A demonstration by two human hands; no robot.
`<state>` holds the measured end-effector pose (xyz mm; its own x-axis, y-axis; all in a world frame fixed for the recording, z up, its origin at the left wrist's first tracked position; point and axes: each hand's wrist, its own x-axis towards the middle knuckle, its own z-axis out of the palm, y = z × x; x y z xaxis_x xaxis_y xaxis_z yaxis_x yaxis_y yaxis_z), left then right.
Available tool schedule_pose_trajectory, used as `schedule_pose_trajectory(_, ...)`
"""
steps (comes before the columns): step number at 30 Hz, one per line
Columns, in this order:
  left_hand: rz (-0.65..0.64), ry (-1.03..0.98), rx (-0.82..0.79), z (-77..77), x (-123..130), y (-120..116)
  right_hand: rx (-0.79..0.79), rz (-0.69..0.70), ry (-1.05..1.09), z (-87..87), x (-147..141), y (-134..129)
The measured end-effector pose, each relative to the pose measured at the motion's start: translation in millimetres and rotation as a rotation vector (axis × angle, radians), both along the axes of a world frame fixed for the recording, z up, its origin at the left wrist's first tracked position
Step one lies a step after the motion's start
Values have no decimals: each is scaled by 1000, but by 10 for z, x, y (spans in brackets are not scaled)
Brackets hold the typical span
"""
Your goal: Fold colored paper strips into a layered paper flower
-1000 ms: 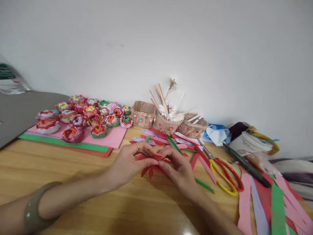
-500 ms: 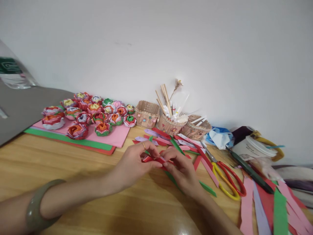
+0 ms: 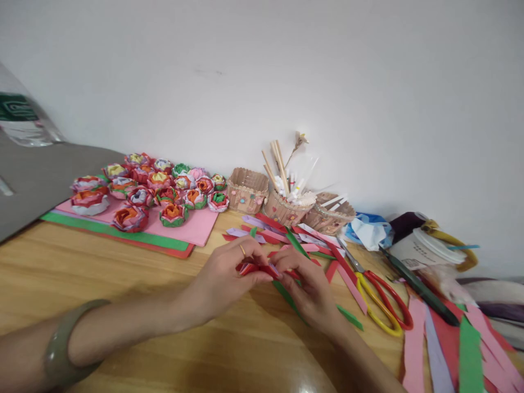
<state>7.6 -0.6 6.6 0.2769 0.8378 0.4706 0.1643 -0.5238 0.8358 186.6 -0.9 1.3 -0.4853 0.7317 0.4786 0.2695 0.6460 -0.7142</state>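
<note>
1. Red folded-paper piece with purple edges (image 3: 268, 269): up between both hands, just above the pale wooden table (image 3: 164, 360), near the middle.
2. Left hand (image 3: 225, 275): narrow pinch, thumb along the near edge of the piece, fingers curled over the far side.
3. Right hand (image 3: 305, 284): also narrow, thumb and fingertips closed on the right end. Exact finger contact partly hidden.
4. Changed: a second ago, red points fanned out below the fingers; now those are out of sight and the piece shows as a thin band, purple edges visible. Very little differs from half a second ago.
5. Meaning, as a judgement: the layers look gathered or turned, with both hands steadying them; shaping seems unfinished.
6. Long green paper strip (image 3: 289, 298) under the right hand: can't tell if it's joined to the piece.
7. Around: loose heap of folded coloured paper strips (image 3: 297, 243) behind the hands; scissors with red and yellow handles (image 3: 359, 281) to the right; multicoloured round paper flowers (image 3: 172, 214) to the left, well apart.
</note>
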Motion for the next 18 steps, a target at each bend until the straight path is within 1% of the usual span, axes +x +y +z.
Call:
schedule_pose_trajectory(6, -30, 13, 56, -7, -14, 3, 7, 11, -1, 14, -9, -8)
schedule_pose_trajectory(10, -48, 5, 70, 20, -20, 12, -5, 19, -4, 26, -13, -15)
schedule_pose_trajectory(16, -90, 50, -48, 82, -35, 11, -39, 25, 5, 22, -20, -25)
schedule_pose_trajectory(18, -101, 56, -57, 91, -38, 10, -60, 29, 14, 17, -22, -26)
